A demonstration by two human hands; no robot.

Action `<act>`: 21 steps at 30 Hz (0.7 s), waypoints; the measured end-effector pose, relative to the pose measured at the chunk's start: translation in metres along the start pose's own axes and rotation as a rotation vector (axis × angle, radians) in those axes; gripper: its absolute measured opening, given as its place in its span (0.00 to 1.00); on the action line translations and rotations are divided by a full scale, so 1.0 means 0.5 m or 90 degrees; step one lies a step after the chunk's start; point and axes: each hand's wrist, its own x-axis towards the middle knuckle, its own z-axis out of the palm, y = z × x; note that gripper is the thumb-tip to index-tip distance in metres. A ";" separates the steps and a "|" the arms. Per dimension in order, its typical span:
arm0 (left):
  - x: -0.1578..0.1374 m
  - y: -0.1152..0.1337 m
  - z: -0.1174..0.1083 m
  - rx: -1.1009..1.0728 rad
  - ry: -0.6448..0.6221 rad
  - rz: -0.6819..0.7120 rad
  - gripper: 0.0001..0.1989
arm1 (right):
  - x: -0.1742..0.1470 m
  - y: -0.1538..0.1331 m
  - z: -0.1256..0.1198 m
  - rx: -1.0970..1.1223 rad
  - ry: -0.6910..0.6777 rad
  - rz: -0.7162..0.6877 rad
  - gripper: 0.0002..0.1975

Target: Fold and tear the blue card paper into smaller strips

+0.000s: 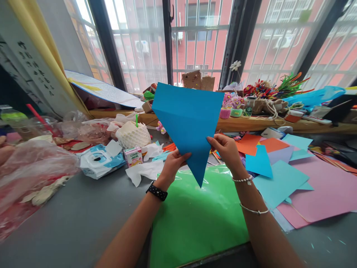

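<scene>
Blue paper (pixel 189 115), tapered to a downward point and crossed by a faint line that may be a crease, is held up above the green mat (pixel 198 219), its left edge pinched by the left hand (pixel 170 166) and its right edge by the right hand (pixel 228 152), with a gap between them. Shaping seems to be at an early stage, as nothing is seen attached to the paper, and how much is left cannot be told. Farther out, a pink sheet (pixel 331 186) is spread on the right and a wipes pack (pixel 102 163) is set on the left.
</scene>
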 end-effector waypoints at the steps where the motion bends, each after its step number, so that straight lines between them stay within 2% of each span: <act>1: 0.000 -0.001 0.001 0.004 0.002 0.001 0.21 | 0.000 0.000 -0.001 0.010 0.024 -0.001 0.11; 6: -0.004 -0.002 0.005 -0.013 -0.007 -0.013 0.20 | 0.001 0.001 -0.003 -0.002 0.109 -0.010 0.10; 11: -0.005 0.004 0.005 -0.018 -0.017 -0.040 0.19 | 0.000 0.001 -0.005 -0.024 0.103 -0.013 0.10; 17: 0.001 0.005 -0.006 -0.026 0.004 -0.010 0.16 | 0.001 0.007 -0.006 -0.016 0.077 -0.003 0.10; 21: 0.002 0.001 -0.008 -0.034 0.013 -0.022 0.15 | 0.003 0.011 -0.005 -0.016 0.081 0.004 0.11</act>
